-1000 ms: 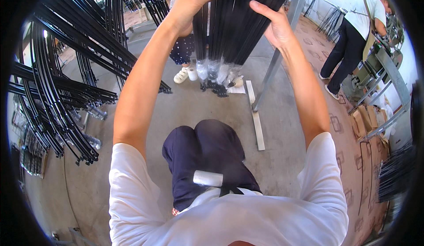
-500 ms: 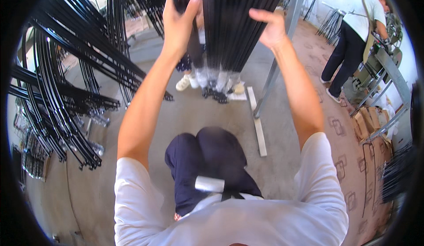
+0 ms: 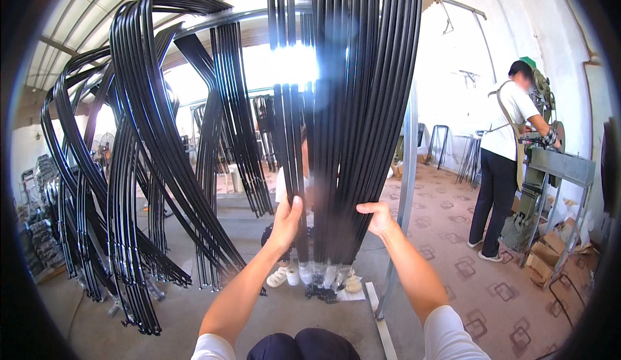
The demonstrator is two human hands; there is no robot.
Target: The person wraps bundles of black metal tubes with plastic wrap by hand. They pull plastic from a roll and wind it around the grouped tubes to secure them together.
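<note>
A thick bundle of long black tubes (image 3: 362, 133) hangs upright right in front of me, its lower ends wrapped in clear plastic. My left hand (image 3: 284, 223) is at the left edge of the bundle, its thumb pointing up along the tubes and its fingers mostly hidden behind them. On the right edge, my right hand (image 3: 378, 218) lays its thumb across the front of the tubes, with the other fingers out of sight behind. Both hands are at about the same height, low on the bundle.
More curved black tubes (image 3: 155, 101) hang from a metal rail (image 3: 259, 12) to the left. A grey post (image 3: 409, 146) stands right of the bundle. Partly hidden behind it is a person with pale shoes (image 3: 278, 276). Another person (image 3: 508, 120) works at a green machine (image 3: 540, 192), beside cardboard boxes (image 3: 542, 260).
My view has tilted up, so more of the hanging tubes and rail shows. Both hands are still at the bundle's sides, now appearing lower in the picture.
</note>
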